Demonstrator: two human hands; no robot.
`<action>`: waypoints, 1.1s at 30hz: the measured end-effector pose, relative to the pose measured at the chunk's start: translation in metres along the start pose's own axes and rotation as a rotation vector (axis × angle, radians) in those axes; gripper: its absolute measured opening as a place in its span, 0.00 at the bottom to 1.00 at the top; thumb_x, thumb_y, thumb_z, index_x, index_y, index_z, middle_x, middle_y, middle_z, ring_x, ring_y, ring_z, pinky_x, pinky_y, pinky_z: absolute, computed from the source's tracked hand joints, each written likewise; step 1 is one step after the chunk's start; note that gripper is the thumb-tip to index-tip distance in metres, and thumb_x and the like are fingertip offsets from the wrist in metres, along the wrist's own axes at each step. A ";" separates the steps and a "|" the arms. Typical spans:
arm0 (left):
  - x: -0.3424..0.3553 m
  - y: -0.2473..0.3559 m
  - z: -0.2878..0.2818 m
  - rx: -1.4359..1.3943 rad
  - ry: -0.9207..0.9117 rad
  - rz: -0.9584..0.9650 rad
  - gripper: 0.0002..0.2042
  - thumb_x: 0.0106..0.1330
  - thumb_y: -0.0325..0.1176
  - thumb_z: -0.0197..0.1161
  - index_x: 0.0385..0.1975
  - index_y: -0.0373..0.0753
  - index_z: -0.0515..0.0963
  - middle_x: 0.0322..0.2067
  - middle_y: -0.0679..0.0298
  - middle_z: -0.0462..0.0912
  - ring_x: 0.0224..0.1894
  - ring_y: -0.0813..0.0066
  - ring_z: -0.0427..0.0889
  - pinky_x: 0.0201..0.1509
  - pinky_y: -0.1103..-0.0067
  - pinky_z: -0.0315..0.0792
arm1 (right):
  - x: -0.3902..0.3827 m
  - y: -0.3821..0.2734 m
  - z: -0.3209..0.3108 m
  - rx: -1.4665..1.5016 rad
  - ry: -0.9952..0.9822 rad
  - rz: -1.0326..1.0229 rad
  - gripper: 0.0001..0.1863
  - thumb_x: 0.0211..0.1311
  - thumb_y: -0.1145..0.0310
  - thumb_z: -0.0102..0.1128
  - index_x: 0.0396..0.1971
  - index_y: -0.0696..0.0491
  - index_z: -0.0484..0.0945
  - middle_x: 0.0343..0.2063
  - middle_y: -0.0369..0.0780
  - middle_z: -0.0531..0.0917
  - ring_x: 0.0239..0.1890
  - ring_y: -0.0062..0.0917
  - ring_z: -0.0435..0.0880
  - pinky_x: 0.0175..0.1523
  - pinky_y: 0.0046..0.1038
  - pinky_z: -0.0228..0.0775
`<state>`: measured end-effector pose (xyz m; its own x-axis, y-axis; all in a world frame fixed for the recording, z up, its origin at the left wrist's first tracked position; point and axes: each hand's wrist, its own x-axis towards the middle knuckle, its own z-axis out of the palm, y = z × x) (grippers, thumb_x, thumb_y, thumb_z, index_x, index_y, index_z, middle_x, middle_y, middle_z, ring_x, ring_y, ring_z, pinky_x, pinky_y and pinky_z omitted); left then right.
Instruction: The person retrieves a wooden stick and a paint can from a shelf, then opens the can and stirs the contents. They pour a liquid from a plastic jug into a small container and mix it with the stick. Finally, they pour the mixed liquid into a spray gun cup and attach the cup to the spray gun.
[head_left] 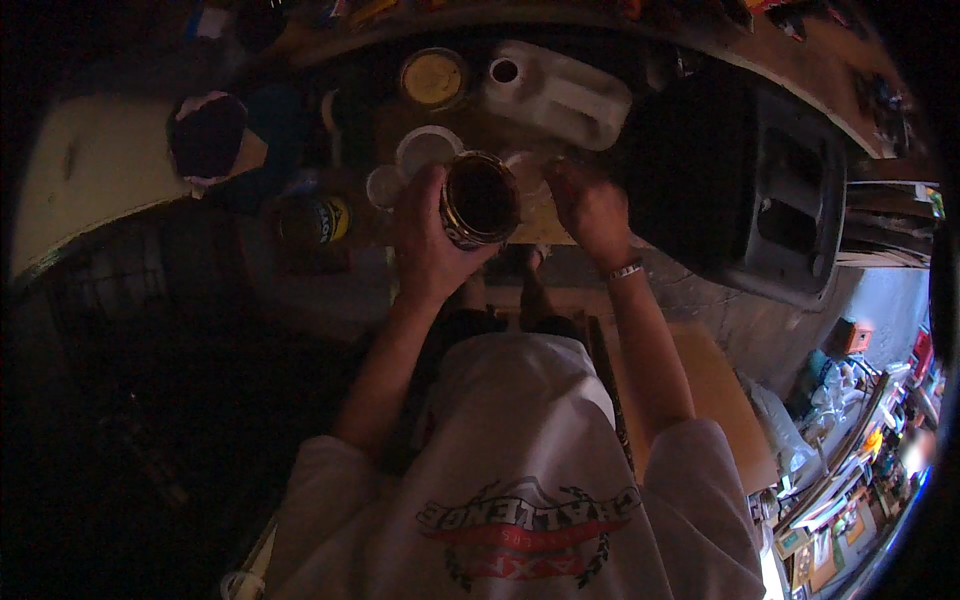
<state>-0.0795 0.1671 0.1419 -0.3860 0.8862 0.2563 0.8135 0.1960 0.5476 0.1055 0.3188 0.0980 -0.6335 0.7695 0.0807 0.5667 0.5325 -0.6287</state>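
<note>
My left hand (425, 240) is wrapped round an open metal can (480, 200), its dark mouth tilted up toward me. Just right of the can, my right hand (592, 212) hangs over the table with its fingers curled together; dim light hides what they hold, if anything. A pale translucent shape beside those fingers is too dark to name. Left of the can stand a round whitish tub (428, 148) and a smaller pale cup (383, 187). Farther back lies a round yellowish lid or can top (433, 78). A whitish plastic jug (560, 92) lies on its side, its mouth uncapped.
A can with a yellow label (325, 218) stands at the left. Beyond it, a dark purple cloth-like item (208, 138) lies on a pale panel (90, 180). A big black plastic container (740, 190) fills the right. Shelves with mixed clutter (850, 480) stand at the lower right.
</note>
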 end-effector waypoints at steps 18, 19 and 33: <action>-0.018 -0.038 -0.020 -0.495 0.404 -0.080 0.61 0.45 0.39 0.86 0.74 0.37 0.45 0.69 0.46 0.62 0.69 0.51 0.69 0.74 0.56 0.65 | -0.008 -0.010 0.017 -0.017 0.073 0.095 0.09 0.66 0.69 0.64 0.45 0.47 0.86 0.37 0.44 0.88 0.35 0.44 0.88 0.38 0.39 0.80; -0.016 -0.044 -0.027 -0.490 0.416 -0.107 0.61 0.44 0.38 0.86 0.75 0.38 0.46 0.70 0.47 0.60 0.70 0.52 0.67 0.75 0.56 0.64 | -0.009 -0.010 0.017 -0.010 0.130 0.054 0.09 0.66 0.68 0.64 0.44 0.46 0.86 0.36 0.43 0.88 0.34 0.44 0.88 0.37 0.40 0.80; 0.053 -0.140 -0.021 -0.625 0.473 -0.075 0.59 0.42 0.30 0.87 0.72 0.39 0.49 0.68 0.49 0.63 0.66 0.57 0.72 0.72 0.62 0.69 | -0.031 -0.020 0.029 -0.100 0.238 0.162 0.06 0.67 0.67 0.63 0.41 0.48 0.86 0.30 0.47 0.86 0.31 0.45 0.86 0.33 0.41 0.76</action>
<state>-0.2229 0.1782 0.0952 -0.6888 0.5793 0.4358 0.4367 -0.1482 0.8873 0.0984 0.2743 0.0851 -0.3966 0.9018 0.1719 0.7064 0.4194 -0.5702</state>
